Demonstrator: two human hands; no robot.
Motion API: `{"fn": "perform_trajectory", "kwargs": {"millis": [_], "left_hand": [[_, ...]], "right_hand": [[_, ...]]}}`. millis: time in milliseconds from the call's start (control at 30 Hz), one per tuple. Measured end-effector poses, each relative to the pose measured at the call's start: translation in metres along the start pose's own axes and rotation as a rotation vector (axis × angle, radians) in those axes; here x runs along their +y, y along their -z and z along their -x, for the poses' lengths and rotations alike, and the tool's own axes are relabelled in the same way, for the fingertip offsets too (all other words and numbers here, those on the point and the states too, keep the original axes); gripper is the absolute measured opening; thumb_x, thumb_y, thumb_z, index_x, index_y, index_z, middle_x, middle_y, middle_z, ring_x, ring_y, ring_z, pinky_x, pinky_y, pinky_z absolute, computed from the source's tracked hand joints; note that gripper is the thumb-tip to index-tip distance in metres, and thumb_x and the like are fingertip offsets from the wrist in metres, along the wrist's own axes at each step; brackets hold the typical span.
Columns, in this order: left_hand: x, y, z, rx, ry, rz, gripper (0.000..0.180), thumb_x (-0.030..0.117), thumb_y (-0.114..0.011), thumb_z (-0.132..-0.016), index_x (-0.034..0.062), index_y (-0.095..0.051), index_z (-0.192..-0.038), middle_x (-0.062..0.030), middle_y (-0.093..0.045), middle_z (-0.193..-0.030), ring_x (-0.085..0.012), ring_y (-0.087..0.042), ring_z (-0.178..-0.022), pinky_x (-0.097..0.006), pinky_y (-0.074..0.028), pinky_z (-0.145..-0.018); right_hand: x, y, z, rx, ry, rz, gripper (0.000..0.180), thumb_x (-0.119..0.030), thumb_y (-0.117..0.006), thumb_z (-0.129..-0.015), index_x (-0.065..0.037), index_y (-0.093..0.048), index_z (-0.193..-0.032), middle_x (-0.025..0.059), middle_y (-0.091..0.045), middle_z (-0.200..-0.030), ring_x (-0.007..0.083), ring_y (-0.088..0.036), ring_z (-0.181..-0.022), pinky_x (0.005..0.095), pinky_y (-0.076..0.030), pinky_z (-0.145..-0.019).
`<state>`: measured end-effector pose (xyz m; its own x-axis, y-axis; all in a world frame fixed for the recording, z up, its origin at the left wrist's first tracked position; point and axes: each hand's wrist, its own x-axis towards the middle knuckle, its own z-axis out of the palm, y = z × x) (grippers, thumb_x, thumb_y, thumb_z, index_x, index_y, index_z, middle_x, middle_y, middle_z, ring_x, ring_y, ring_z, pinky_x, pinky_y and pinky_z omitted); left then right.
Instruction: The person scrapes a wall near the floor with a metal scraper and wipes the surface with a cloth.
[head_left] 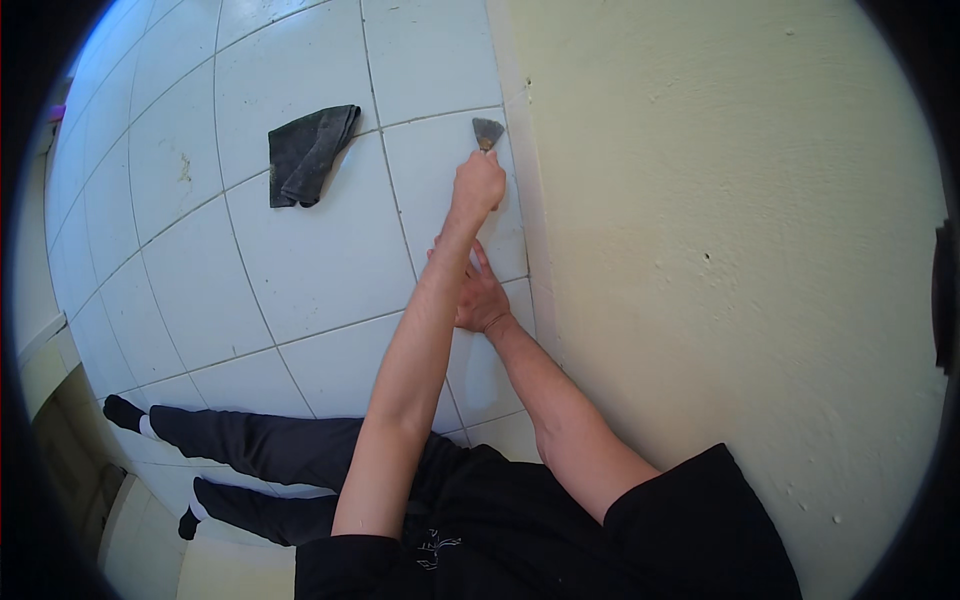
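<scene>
My left hand (480,183) is closed round the handle of a putty knife (487,132). The grey, fan-shaped blade points away from me and lies at the white floor tiles (320,265), close to the foot of the wall. Nearer to me, my right hand (483,300) rests on the tiles with its fingers spread. My left forearm crosses over it and hides part of its fingers. Left of the putty knife, a folded dark grey cloth (312,155) lies on the floor, apart from both hands.
A cream wall (720,180) with small pits rises along the right side, with a pale skirting strip (530,190) at its base. My legs in dark trousers (260,445) stretch to the left across the floor. A dark object (944,298) shows at the far right rim.
</scene>
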<state>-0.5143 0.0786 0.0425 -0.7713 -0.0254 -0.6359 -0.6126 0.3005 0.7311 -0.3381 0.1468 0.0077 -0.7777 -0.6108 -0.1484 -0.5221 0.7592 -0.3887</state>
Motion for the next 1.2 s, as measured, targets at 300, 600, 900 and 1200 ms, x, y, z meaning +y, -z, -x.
{"fn": "perform_trajectory", "kwargs": {"millis": [300, 600, 900, 1200], "left_hand": [[-0.014, 0.022, 0.002, -0.169, -0.116, -0.390, 0.043, 0.024, -0.041, -0.101, -0.0153, -0.058, -0.106, -0.0363, -0.067, -0.093, -0.0441, -0.071, -0.074, -0.050, -0.057, -0.076], [-0.008, -0.010, -0.001, 0.066, -0.183, -0.380, 0.029, 0.018, -0.045, -0.098, -0.0095, -0.053, -0.106, -0.0339, -0.067, -0.095, -0.0510, -0.066, -0.093, -0.054, -0.054, -0.082], [0.004, 0.014, -0.018, 0.153, -0.212, -0.377, 0.032, 0.022, -0.047, -0.101, -0.0082, -0.055, -0.105, -0.0348, -0.067, -0.090, -0.0514, -0.066, -0.092, -0.055, -0.054, -0.082], [-0.033, 0.013, 0.033, 0.057, -0.077, -0.201, 0.043, 0.029, -0.044, -0.097, -0.0087, -0.065, -0.100, -0.0357, -0.066, -0.097, -0.0524, -0.063, -0.097, -0.055, -0.049, -0.087]], "right_hand": [[0.000, -0.007, 0.000, 0.044, 0.012, -0.021, 0.063, -0.032, -0.056, -0.087, -0.007, -0.045, -0.144, 0.0132, -0.042, -0.153, 0.0285, -0.029, -0.149, 0.0579, -0.013, -0.124], [-0.003, -0.001, -0.001, -0.037, -0.031, 0.083, 0.078, -0.053, -0.046, -0.094, -0.016, -0.025, -0.160, 0.0069, -0.020, -0.168, 0.0243, -0.018, -0.154, 0.0539, -0.011, -0.124], [0.000, -0.007, 0.001, 0.032, 0.014, 0.035, 0.063, -0.034, -0.056, -0.088, -0.009, -0.043, -0.145, 0.0110, -0.042, -0.153, 0.0279, -0.027, -0.150, 0.0575, -0.012, -0.124], [-0.002, -0.002, 0.000, 0.009, -0.021, -0.017, 0.057, -0.035, -0.059, -0.087, -0.011, -0.054, -0.138, 0.0087, -0.052, -0.144, 0.0279, -0.035, -0.145, 0.0578, -0.011, -0.125]]}}
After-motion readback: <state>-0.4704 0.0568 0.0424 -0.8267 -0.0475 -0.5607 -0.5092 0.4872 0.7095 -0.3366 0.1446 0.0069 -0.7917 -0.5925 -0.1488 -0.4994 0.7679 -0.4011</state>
